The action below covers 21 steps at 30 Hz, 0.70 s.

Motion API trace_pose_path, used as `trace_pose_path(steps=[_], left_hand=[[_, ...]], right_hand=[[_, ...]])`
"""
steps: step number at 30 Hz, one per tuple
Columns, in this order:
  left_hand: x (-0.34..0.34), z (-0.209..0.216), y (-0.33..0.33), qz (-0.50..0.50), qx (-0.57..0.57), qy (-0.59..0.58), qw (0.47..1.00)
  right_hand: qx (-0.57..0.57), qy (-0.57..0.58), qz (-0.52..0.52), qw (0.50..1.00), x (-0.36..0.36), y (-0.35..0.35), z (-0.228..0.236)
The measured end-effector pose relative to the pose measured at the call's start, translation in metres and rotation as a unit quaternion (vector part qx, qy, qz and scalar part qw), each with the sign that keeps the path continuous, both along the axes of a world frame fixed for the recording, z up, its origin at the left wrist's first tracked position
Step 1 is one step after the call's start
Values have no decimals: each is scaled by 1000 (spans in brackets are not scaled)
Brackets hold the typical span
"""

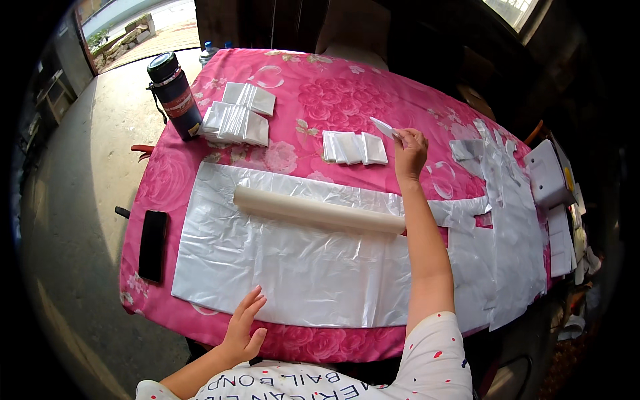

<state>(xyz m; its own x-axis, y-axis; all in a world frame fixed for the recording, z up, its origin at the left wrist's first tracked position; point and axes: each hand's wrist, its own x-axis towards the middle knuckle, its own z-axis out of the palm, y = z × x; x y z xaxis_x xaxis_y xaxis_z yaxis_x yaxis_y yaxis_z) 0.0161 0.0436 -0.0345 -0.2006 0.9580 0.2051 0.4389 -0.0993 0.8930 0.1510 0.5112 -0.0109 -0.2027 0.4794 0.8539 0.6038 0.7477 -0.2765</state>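
My right hand point(411, 151) reaches far across the table and pinches a small folded white plastic packet point(383, 127). Just left of it lies a short row of similar folded packets point(353, 147), overlapping one another. My left hand point(245, 329) is open, fingers spread, at the near edge of a wide silvery-white plastic sheet point(293, 280). Across that sheet rests a long pale cardboard tube point(317, 211), its right end passing behind my right forearm. A bigger pile of folded packets point(241, 117) sits at the far left.
A dark vacuum flask point(175, 97) stands at the table's far left edge, and a black phone point(153, 247) lies near the left edge. More plastic sheeting point(513, 227) covers the right side, beside a white box point(548, 175). A pink flowered cloth point(167, 180) covers the table.
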Motion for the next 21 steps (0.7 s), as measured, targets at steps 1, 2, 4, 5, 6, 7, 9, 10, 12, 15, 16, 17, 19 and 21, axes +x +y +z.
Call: trace_pose_path(steps=[1,2,4,5,6,7,9,10,12,15,16,17,19,21], left_hand=[[0,1,1,-3,-2,9,1000],[0,0,0,-6,-3,17,1000],[0,-2,-2,-8,-10,40,999],[-1,-3,-3,-1,-13,46,999],[-1,-4,-5,5,-16,52,999],[-1,-6,-6,8,-19,55,998],[-3,-8,-6,4,-6,94,996],[-3,-9,-5,-2,1,111,994],[-2,-9,-3,-9,18,131,991],[5,-9,-4,-16,31,148,988],[7,-8,-2,-20,37,152,987],[10,-7,1,-35,43,157,986],[15,-6,12,-69,54,167,982],[19,-2,23,-99,39,178,978]], right_hand=[[-27,-44,13,999,-2,9,-14],[-53,-88,27,994,-3,13,-27],[-153,-181,65,969,1,16,-48],[-166,-188,82,965,1,10,-50],[-179,-195,99,959,4,3,-51],[-192,-203,112,954,7,-3,-48],[-216,-200,99,950,15,-11,-35],[-217,-190,88,954,21,-15,-30],[-252,-191,106,943,28,-35,-12],[-357,-223,239,875,35,-92,1],[-333,-247,252,874,39,-107,1],[-311,-271,261,873,47,-123,-1],[-284,-294,231,883,64,-147,-6],[-272,-289,160,904,78,-167,-14]])
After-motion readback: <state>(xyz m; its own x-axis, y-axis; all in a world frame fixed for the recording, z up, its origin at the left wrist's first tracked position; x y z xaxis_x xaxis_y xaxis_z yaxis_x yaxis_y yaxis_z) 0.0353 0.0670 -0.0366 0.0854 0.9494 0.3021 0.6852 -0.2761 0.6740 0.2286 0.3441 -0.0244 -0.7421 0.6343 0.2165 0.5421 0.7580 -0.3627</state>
